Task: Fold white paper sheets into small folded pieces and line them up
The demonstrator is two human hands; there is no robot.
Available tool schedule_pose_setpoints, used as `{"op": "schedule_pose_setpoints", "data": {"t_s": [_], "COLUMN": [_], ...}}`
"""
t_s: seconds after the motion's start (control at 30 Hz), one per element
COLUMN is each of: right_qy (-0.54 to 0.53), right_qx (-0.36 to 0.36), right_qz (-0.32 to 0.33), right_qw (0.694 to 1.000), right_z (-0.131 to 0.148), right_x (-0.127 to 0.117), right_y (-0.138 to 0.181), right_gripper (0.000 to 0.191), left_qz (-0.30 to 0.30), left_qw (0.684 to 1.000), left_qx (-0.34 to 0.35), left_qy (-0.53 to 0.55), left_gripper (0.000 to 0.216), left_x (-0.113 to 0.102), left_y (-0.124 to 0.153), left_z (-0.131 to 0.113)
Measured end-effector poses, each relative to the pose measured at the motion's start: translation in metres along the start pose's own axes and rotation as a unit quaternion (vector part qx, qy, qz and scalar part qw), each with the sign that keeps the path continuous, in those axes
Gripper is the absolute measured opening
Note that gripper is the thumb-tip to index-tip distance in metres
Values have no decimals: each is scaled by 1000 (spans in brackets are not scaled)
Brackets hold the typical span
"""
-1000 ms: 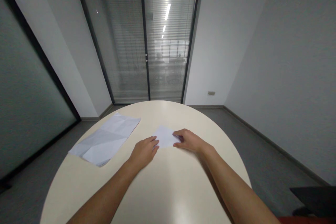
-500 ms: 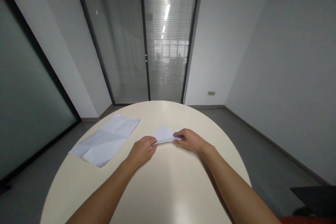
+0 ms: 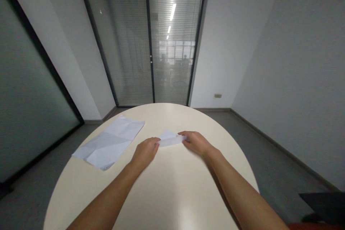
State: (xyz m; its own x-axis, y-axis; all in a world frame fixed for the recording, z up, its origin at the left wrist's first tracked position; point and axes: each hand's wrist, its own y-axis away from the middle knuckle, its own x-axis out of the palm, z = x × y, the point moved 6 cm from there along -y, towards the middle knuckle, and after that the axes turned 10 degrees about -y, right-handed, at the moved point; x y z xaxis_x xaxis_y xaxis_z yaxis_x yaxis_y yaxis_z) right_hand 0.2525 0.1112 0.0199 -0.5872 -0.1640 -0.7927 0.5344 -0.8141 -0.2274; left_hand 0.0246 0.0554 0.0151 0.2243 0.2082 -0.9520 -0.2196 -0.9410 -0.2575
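Folded paper [image 3: 171, 141] lay between the two hands on the far half of the tabletop [image 3: 167, 183], a narrow band along its near side and a paler peak behind. The left hand [image 3: 145, 152] pinched its left end, the right hand [image 3: 198, 143] its right, though some fingertips were hidden. It was probably very light, limp in a single layer but stiffer along the folds, and easily creased or torn. The band's two ends seemed the best places to hold, with a gentle grip. Larger creased paper [image 3: 114, 142] lay apart, to the left.
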Motion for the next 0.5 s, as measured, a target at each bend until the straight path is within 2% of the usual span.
{"op": "schedule_pose_setpoints", "data": {"t_s": [0.3, 0.5], "right_qy": [-64, -64], "right_qx": [29, 27], "right_qz": [-49, -53], "right_qw": [996, 996], "right_z": [-16, -17], "right_x": [3, 9], "right_y": [-2, -4], "right_gripper": [54, 57], "left_qz": [5, -5], "left_qw": [997, 997], "left_qx": [-66, -71], "left_qy": [-34, -39], "left_gripper": [35, 40], "left_x": [9, 13], "left_y": [-1, -1], "left_z": [8, 8]}}
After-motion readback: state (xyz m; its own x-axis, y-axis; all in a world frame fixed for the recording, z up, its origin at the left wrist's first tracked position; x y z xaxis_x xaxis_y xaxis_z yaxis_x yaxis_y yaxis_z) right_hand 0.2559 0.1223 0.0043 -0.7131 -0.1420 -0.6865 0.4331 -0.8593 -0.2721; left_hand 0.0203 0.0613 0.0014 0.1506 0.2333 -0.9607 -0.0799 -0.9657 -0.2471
